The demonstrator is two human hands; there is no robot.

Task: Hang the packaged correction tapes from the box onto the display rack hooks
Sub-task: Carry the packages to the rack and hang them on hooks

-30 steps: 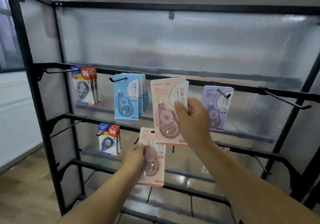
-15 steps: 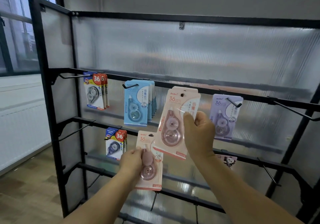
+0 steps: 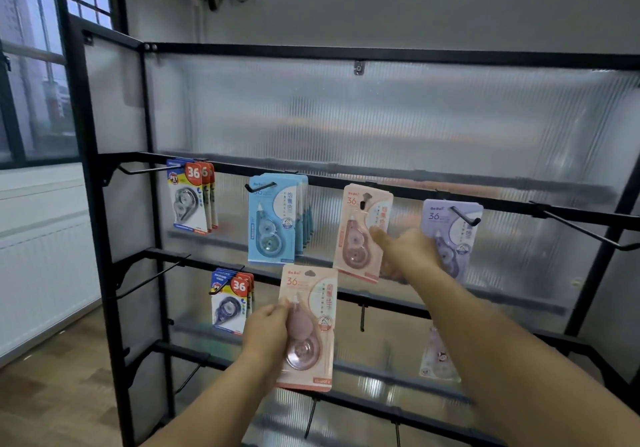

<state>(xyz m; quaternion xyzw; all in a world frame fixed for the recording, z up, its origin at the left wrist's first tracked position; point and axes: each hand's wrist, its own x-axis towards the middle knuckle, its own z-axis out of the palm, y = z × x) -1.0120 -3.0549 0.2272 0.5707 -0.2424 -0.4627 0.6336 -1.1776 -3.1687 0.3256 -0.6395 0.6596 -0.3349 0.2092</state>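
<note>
A pink correction tape package (image 3: 360, 235) hangs on the upper rail of the black display rack (image 3: 346, 56), with the hook's black tip showing through its hanger hole. My right hand (image 3: 407, 252) pinches its right edge, thumb on the front. Lower down, in front of the middle rail, my left hand (image 3: 265, 334) grips a second pink package (image 3: 311, 325) by its left side, upright and off any hook. The box is out of view.
Blue packs (image 3: 273, 221), a purple pack (image 3: 453, 228) and two sets of "36" packs (image 3: 190, 200) (image 3: 231, 303) hang on other hooks. Bare hooks jut out at far right (image 3: 588, 233) and on the left (image 3: 145, 169). A pale pack (image 3: 438, 360) hangs lower right.
My right hand moved the pink package up and back so that its hole now sits over the hook. The left hand kept its package and the view tilted upward.
</note>
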